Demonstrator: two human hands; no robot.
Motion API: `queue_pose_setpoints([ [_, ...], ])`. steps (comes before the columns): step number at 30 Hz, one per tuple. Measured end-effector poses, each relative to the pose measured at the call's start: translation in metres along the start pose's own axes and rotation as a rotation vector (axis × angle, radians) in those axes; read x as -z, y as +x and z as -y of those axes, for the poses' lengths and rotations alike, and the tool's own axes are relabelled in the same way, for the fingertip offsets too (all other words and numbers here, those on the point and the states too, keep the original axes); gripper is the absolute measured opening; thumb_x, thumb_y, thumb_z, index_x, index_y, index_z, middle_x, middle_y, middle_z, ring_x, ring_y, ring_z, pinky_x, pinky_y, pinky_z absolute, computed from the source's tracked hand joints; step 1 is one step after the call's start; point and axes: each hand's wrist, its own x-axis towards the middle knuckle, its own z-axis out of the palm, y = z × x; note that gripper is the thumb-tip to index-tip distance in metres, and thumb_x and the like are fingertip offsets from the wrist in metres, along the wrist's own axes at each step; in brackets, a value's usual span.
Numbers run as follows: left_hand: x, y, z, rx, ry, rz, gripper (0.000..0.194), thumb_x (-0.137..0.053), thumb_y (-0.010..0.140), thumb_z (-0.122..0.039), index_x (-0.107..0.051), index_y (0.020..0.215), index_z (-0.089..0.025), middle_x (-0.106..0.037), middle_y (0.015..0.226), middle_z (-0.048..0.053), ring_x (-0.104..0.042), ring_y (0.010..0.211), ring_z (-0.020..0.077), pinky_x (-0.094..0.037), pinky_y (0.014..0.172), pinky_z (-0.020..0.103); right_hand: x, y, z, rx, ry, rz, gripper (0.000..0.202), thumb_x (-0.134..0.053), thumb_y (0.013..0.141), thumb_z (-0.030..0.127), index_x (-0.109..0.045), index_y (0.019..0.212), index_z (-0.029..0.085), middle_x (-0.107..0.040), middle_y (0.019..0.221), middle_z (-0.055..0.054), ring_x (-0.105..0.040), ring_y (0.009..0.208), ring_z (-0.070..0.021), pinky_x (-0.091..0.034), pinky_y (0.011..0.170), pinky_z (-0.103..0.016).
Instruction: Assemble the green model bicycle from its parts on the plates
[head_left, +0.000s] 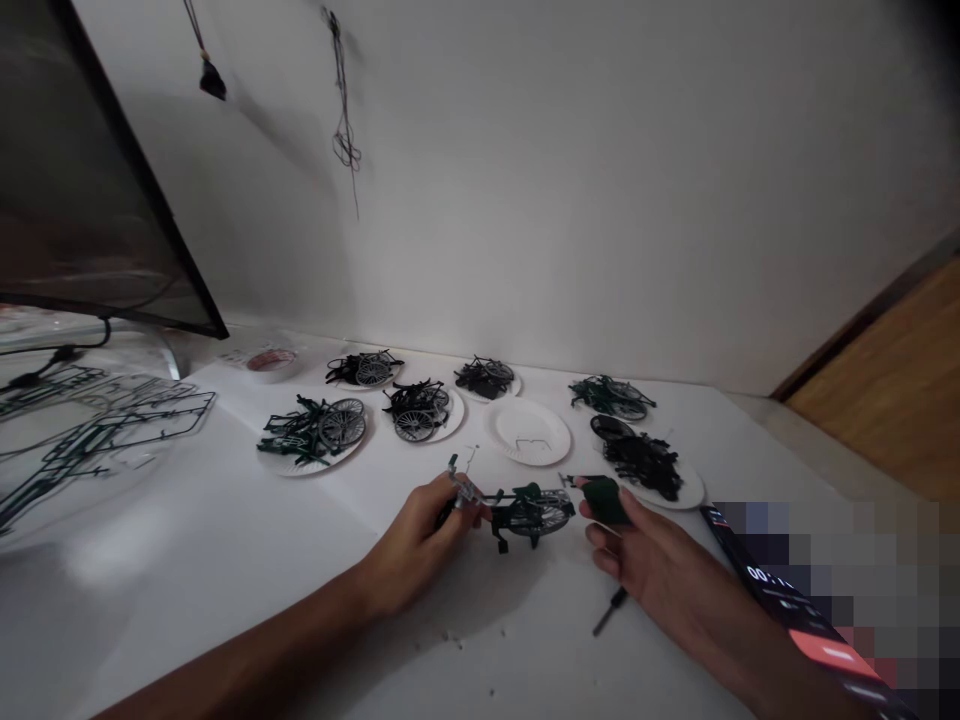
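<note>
My left hand (431,525) is closed on the front end of a small model bicycle (531,512), near its grey handlebar. The bicycle has a dark green frame and a grey spoked wheel, and it is held above the white table (360,660). Just right of its rear, my right hand (634,540) pinches a dark green, box-like plastic part (606,498) with a thin arm pointing at the bicycle. A small gap seems to separate the two. Beneath the right hand lies a thin dark tool (610,612), its upper end hidden by the fingers.
Paper plates with dark and green model bicycle parts (319,430) stand along the back. One plate (527,432) carries a thin wire piece. Green sprue frames (90,420) lie at left under a monitor (82,160). A phone (780,600) lies at right.
</note>
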Motion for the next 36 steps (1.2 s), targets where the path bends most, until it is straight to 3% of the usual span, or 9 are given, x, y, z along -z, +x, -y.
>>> queue_pose_setpoints([
  [2,0.000,0.000,-0.001,0.001,0.016,-0.002,0.029,-0.038,0.104,-0.029,-0.060,0.091,-0.017,-0.061,0.090,0.003,-0.054,0.085,0.0167,-0.040,0.079,0.030,0.001,-0.001,-0.002,0.022,-0.075,-0.041,0.037,-0.073,0.081,0.056,-0.075,0.098,0.023,-0.072,0.101,-0.008,-0.065,0.081,-0.0194,-0.056,0.073,-0.034],
  [4,0.000,0.000,-0.001,0.001,0.029,0.004,0.028,-0.038,0.105,-0.030,-0.060,0.092,-0.018,-0.061,0.091,0.002,-0.054,0.085,0.0163,-0.041,0.079,0.029,0.000,-0.004,-0.004,0.157,-0.277,-0.114,0.043,-0.076,0.079,0.052,-0.074,0.112,0.025,-0.071,0.113,-0.009,-0.067,0.095,-0.0234,-0.056,0.086,-0.040],
  [8,0.000,-0.001,-0.001,-0.015,0.013,0.026,0.029,-0.037,0.105,-0.032,-0.060,0.094,-0.017,-0.061,0.093,0.003,-0.056,0.087,0.0167,-0.043,0.081,0.030,-0.005,-0.011,-0.007,0.749,-0.813,-0.210,0.039,-0.072,0.086,0.036,-0.067,0.125,0.031,-0.064,0.132,-0.006,-0.059,0.122,-0.0266,-0.051,0.103,-0.044],
  [11,0.000,-0.001,-0.002,-0.018,0.002,0.022,0.028,-0.038,0.105,-0.032,-0.060,0.093,-0.017,-0.061,0.092,0.003,-0.056,0.087,0.0171,-0.043,0.080,0.030,-0.013,-0.015,-0.008,1.042,-1.016,-0.088,0.036,-0.063,0.093,0.018,-0.062,0.127,0.029,-0.065,0.128,-0.006,-0.059,0.121,-0.0220,-0.050,0.104,-0.040],
  [15,0.001,0.000,-0.005,-0.046,-0.007,0.029,0.022,-0.040,0.103,-0.023,-0.059,0.093,-0.018,-0.060,0.092,0.002,-0.054,0.087,0.0166,-0.042,0.080,0.030,-0.024,-0.014,-0.006,1.275,-1.176,0.031,0.042,-0.062,0.090,0.002,-0.062,0.126,0.023,-0.063,0.122,-0.010,-0.058,0.118,-0.0237,-0.050,0.099,-0.043],
  [26,0.000,0.000,-0.005,-0.043,0.001,0.041,0.021,-0.039,0.099,-0.016,-0.060,0.094,-0.017,-0.059,0.090,0.003,-0.054,0.085,0.0170,-0.042,0.079,0.031,-0.025,-0.005,-0.010,1.361,-1.307,-0.007,0.039,-0.067,0.086,-0.001,-0.061,0.121,0.013,-0.066,0.115,-0.013,-0.060,0.113,-0.0254,-0.050,0.096,-0.046],
  [36,0.002,-0.001,-0.007,-0.042,0.037,0.047,0.021,-0.041,0.098,-0.016,-0.060,0.092,-0.017,-0.060,0.089,0.002,-0.055,0.085,0.0172,-0.042,0.079,0.031,-0.024,-0.003,-0.009,1.326,-1.317,-0.047,0.042,-0.063,0.091,0.007,-0.060,0.128,0.027,-0.066,0.116,-0.010,-0.063,0.108,-0.0264,-0.053,0.091,-0.046],
])
